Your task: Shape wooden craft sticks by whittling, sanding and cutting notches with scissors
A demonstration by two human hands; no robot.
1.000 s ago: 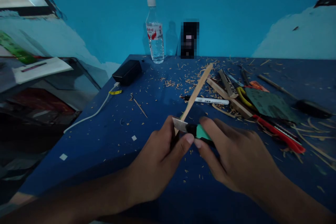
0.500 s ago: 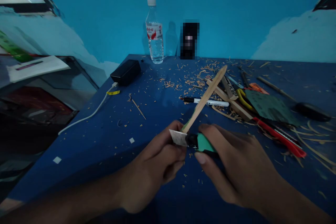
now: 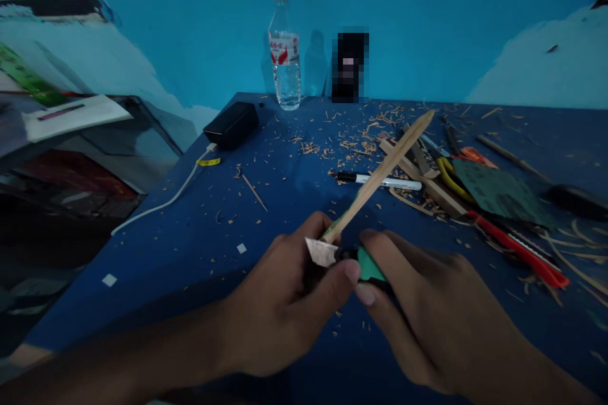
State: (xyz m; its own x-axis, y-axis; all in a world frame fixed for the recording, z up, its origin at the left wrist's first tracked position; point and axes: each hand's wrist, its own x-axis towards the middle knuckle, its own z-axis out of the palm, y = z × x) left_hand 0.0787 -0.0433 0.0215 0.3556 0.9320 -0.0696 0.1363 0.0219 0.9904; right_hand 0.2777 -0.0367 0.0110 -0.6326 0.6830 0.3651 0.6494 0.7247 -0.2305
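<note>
At the lower centre of the frame, the right hand [image 3: 427, 304] is closed around the green-and-black handle of a short-bladed knife [image 3: 371, 266]. Beside it, the left hand [image 3: 285, 304] clamps the lower end of a long, pointed, pale wooden strip [image 3: 392, 164], its thumb at the front of the knife. The blade crosses the strip's lower end; the strip slants to the upper right, above a white marker with a black cap [image 3: 387, 181]. Curled tan shavings [image 3: 354, 149] lie beyond, on the dark blue tabletop [image 3: 190, 266]. Right of centre are brown wooden bars [image 3: 444, 197], a dark green flat sheet [image 3: 501, 193] and a red-handled cutter [image 3: 527, 253]. Toward the upper left stand a clear, white-capped plastic bottle [image 3: 288, 79] and, nearer, a black rectangular box [image 3: 232, 125] with a white cable [image 3: 175, 198].
</note>
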